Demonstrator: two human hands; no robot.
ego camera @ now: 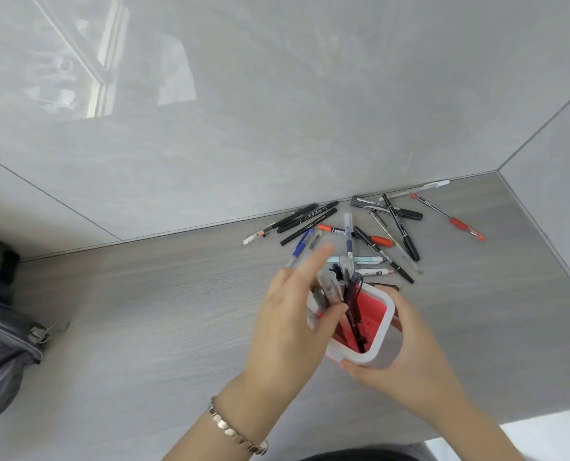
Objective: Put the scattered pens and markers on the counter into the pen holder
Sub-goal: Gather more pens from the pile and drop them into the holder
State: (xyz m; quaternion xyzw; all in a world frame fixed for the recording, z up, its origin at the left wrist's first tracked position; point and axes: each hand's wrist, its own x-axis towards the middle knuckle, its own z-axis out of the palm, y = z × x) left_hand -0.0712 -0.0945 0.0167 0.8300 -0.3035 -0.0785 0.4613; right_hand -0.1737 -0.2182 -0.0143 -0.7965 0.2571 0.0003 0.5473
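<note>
Fingers (323,322) of the left hand (287,324) pinch a small bunch of pens (350,294) over the pen holder (381,347), though motion blur makes the exact grip uncertain. The right hand (406,354) wraps the holder's near side, steadying it on the counter (144,311). Lowering the bunch tips-first and letting go only once it is inside the rim should keep it from spilling. Scattered pens and markers (376,234) lie at twelve to one o'clock from the fingers, near the wall.

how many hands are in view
2: the left hand grips pens at the left edge of the pen holder; the right hand wraps its right side. None look hidden.
</note>
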